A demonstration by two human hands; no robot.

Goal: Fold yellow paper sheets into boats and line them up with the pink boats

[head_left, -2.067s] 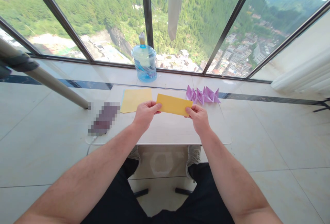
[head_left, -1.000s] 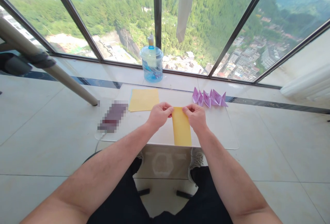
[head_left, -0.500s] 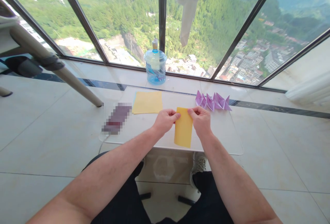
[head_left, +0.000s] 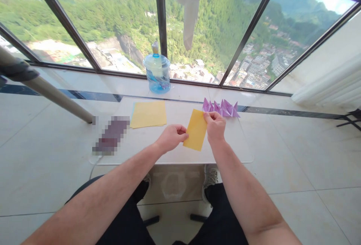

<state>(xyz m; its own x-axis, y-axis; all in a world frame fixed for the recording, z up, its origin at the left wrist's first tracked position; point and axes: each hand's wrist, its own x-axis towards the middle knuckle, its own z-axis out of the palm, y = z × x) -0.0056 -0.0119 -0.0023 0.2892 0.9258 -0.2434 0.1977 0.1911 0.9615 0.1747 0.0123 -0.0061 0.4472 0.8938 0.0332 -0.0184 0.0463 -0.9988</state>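
Observation:
A yellow sheet of paper, a tall rectangle that looks folded, is held tilted above the low white table. My right hand pinches its upper right corner between thumb and fingers. Along the lower left edge, my left hand has thumb and fingertips closed on the paper. A stack of yellow paper sheets lies flat on the table, left of my hands, with a light blue edge showing beneath. Beyond my right hand stands a row of purple folded-paper pieces.
A blue water jug stands behind the table by the window. At the table's left lies a blurred-out dark object with a white cable. A beige pole slants down on the left. A white curtain hangs at right.
My left hand has slid from the paper's top edge down to its lower left side. The paper has tilted, its lower end swinging left. The whole view has shifted, moving the scene leftward.

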